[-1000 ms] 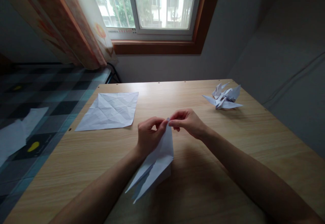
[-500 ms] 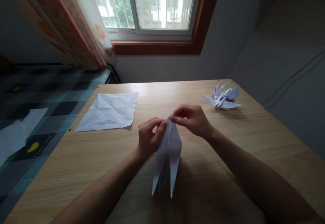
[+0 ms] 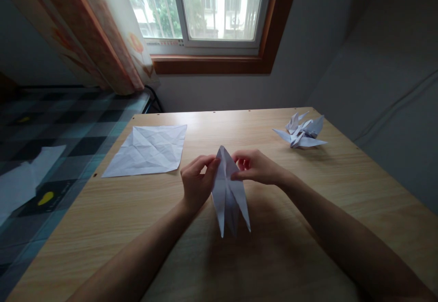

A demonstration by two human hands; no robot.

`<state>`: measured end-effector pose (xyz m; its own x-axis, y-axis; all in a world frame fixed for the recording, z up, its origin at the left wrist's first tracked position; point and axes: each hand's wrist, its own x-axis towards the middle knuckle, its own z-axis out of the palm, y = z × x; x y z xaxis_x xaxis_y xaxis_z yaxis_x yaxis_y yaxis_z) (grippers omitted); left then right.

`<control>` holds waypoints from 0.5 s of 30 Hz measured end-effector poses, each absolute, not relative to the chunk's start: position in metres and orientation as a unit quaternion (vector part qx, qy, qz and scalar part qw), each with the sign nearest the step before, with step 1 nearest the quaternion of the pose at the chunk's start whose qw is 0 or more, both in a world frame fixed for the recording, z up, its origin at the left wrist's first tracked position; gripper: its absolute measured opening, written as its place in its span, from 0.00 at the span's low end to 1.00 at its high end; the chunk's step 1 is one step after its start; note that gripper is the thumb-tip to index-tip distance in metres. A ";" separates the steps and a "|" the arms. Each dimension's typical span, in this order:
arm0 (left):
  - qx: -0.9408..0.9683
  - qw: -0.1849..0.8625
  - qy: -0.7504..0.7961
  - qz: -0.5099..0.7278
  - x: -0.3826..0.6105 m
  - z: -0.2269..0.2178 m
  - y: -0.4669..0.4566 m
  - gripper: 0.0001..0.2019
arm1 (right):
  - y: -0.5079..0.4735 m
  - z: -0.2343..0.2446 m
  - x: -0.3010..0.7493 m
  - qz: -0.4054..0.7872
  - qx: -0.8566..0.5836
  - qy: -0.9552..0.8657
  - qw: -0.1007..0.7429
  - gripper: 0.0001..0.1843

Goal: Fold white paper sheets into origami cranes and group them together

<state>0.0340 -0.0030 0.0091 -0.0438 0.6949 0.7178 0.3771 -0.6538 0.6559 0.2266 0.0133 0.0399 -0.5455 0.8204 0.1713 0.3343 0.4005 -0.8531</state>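
Observation:
A partly folded white origami paper (image 3: 226, 192) is held above the wooden table, its single point turned away from me and its split, narrow points hanging toward me. My left hand (image 3: 199, 179) pinches its left edge close to the top, thumb on the near face. On the right edge, my right hand (image 3: 255, 167) grips with the thumb across the front and the fingers curled behind. The fingertips behind the paper are partly hidden.
A creased white sheet (image 3: 150, 149) lies flat on the table (image 3: 137, 229) at the left. Folded paper cranes (image 3: 303, 133) sit at the far right. Loose white paper (image 3: 20, 179) rests on the checked bed (image 3: 68, 156), and a window (image 3: 219, 10) is ahead.
The folded paper has tilted so its lower points sit higher and spread apart. My right hand has slid from the tip down to the right edge; my left hand shifted slightly left.

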 end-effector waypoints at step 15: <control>0.873 0.093 0.327 0.350 0.013 -0.019 0.021 0.08 | 0.030 -0.018 0.240 0.092 -0.370 -0.858 0.344 0.07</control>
